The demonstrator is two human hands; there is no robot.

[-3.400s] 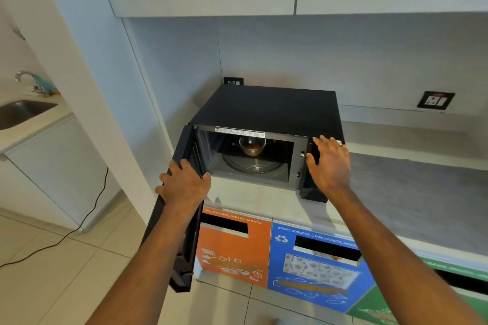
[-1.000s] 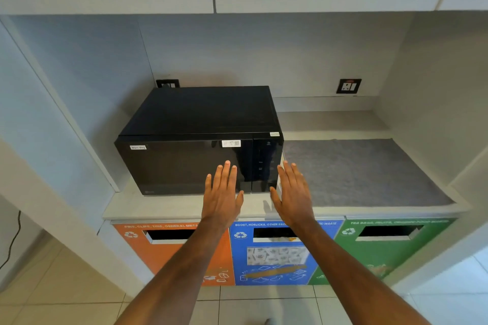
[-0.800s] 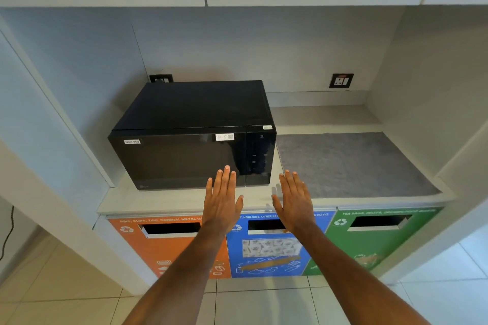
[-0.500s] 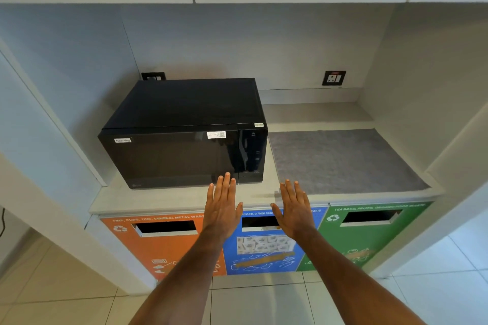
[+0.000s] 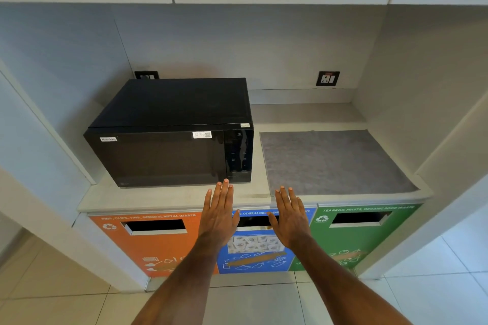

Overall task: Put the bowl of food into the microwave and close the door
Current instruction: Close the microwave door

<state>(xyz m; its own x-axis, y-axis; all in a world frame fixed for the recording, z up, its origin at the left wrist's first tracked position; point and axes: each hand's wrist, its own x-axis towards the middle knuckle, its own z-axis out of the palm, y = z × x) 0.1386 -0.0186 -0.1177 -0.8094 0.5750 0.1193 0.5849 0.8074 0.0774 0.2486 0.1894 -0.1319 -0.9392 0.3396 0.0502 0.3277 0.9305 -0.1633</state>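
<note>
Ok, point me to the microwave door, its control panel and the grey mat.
microwave door (image 5: 163,158): head view, middle of the dark glass front, shut.
control panel (image 5: 239,155): head view, button strip at the door's right.
grey mat (image 5: 332,161): head view, centre of the mat, right of the microwave.

We see the black box-shaped microwave (image 5: 169,134) on the left of the pale stone counter (image 5: 169,196), its door shut, with the grey felt mat (image 5: 332,161) lying to its right. Behind both, two wall sockets (image 5: 327,78) sit on the back wall. Below the counter, three waste bins (image 5: 148,243) stand side by side.
</note>
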